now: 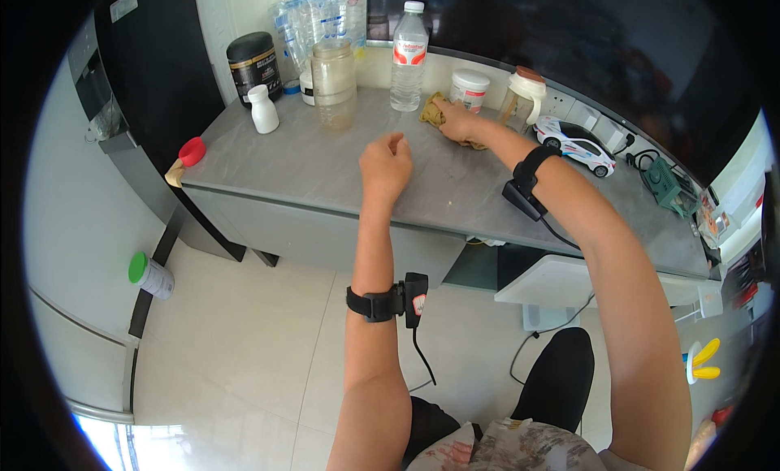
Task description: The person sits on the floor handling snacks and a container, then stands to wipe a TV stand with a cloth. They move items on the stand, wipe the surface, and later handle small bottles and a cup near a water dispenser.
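My right hand [457, 121] presses on a crumpled mustard-brown cloth [433, 111] at the back of the grey cabinet top [304, 160]. Part of the cloth lies hidden under the palm. Just behind it stands a white-lidded tub [470, 87], and to its left is a clear plastic water bottle [407, 75] with a white cap. My left hand [386, 166] is held above the cabinet top, nearer the front, its fingers curled in loosely. Nothing shows in it.
Left on the top are a cloudy plastic jar [333, 87], a white bottle [264, 110], a black tub [255, 66] and a red ring [192, 151]. Right are a jug [518, 102], a toy car [576, 145] and a green device [670, 188]. A television [579, 57] hangs behind.
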`<state>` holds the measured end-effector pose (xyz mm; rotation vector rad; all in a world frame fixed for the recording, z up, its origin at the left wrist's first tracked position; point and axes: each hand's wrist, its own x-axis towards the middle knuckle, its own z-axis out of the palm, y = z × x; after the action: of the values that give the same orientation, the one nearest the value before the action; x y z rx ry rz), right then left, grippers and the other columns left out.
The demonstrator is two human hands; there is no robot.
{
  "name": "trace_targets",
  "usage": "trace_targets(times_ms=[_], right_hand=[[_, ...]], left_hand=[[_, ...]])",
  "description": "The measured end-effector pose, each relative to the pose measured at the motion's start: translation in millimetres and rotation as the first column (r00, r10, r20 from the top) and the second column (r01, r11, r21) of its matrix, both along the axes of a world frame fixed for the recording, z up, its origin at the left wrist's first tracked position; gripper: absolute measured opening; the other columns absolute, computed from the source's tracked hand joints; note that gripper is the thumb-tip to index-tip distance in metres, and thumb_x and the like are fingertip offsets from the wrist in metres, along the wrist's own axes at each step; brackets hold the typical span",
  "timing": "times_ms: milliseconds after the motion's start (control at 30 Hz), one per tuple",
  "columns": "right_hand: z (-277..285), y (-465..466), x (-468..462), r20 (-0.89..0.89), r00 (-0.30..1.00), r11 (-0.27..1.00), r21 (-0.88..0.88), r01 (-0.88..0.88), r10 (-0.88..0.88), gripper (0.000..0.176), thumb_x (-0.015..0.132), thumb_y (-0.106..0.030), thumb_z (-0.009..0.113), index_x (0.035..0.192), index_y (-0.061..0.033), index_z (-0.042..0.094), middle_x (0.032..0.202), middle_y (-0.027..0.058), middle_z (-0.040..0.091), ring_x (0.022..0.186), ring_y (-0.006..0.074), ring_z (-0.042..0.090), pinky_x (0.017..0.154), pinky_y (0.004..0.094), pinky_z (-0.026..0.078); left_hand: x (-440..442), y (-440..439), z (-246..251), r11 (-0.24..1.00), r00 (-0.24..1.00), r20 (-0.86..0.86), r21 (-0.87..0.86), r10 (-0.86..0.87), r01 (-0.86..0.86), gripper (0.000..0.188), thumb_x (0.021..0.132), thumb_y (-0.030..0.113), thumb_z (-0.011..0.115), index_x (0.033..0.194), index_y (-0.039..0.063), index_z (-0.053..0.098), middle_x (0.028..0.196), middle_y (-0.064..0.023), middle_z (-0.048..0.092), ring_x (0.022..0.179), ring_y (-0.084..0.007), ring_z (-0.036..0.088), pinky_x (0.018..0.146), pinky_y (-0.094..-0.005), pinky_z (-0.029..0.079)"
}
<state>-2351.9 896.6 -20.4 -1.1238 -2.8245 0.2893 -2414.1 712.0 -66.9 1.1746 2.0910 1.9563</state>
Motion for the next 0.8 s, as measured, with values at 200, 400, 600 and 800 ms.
trace_targets(times_ms=[200, 400, 600, 800], right_hand=[[9.7, -44.4, 21.7, -0.092, 0.984, 0.944, -0.28, -0.175, 0.155, 0.065, 0.087, -0.014, 0.054, 0.147, -0.019, 0.029, 0.143, 0.0198, 0.032, 0.132, 0.0345, 0.034, 0.108, 0.035, 0.031], [-2.5, -139.1, 47.6, -0.21, 0.887, 0.89, -0.117, -0.441, 0.412, 0.049, 0.084, -0.014, 0.058, 0.132, -0.0196, 0.048, 0.141, 0.007, 0.039, 0.132, 0.0297, 0.034, 0.1, 0.0683, 0.021], [-14.3, -128.1, 162.3, -0.365, 0.699, 0.742, -0.03, -0.669, 0.615, 0.048, 0.078, 0.004, 0.056, 0.123, -0.0137, 0.054, 0.137, 0.0115, 0.042, 0.129, 0.0305, 0.039, 0.108, 0.0445, 0.027], [-7.7, -76.3, 333.8, -0.343, 0.926, 0.986, 0.019, -0.163, 0.159, 0.054, 0.081, 0.003, 0.051, 0.132, -0.0117, 0.047, 0.141, 0.0153, 0.038, 0.13, 0.033, 0.038, 0.108, 0.037, 0.031]], left_hand=[[-27.8, -11.8, -2.3, 0.999, 0.988, 0.152, 0.037, 0.016, -0.022, 0.027, 0.088, 0.017, 0.057, 0.104, -0.003, 0.067, 0.091, -0.0188, 0.07, 0.085, -0.0255, 0.068, 0.076, -0.0334, 0.051], [-53.3, -49.1, 11.1, 0.969, 0.949, 0.31, 0.215, 0.052, -0.123, 0.027, 0.091, 0.017, 0.055, 0.105, -0.001, 0.067, 0.093, -0.0103, 0.07, 0.081, -0.0147, 0.062, 0.071, -0.0277, 0.048], [-39.3, -64.5, 31.7, 0.985, 0.951, 0.304, 0.142, 0.053, -0.1, 0.031, 0.093, 0.023, 0.055, 0.112, 0.001, 0.065, 0.104, -0.0084, 0.066, 0.094, -0.0148, 0.059, 0.078, -0.0281, 0.047], [-31.1, -38.6, 17.5, 0.991, 0.989, 0.075, 0.018, 0.13, -0.131, 0.029, 0.088, 0.022, 0.059, 0.105, -0.001, 0.067, 0.096, -0.0128, 0.069, 0.089, -0.0211, 0.065, 0.079, -0.0306, 0.049]])
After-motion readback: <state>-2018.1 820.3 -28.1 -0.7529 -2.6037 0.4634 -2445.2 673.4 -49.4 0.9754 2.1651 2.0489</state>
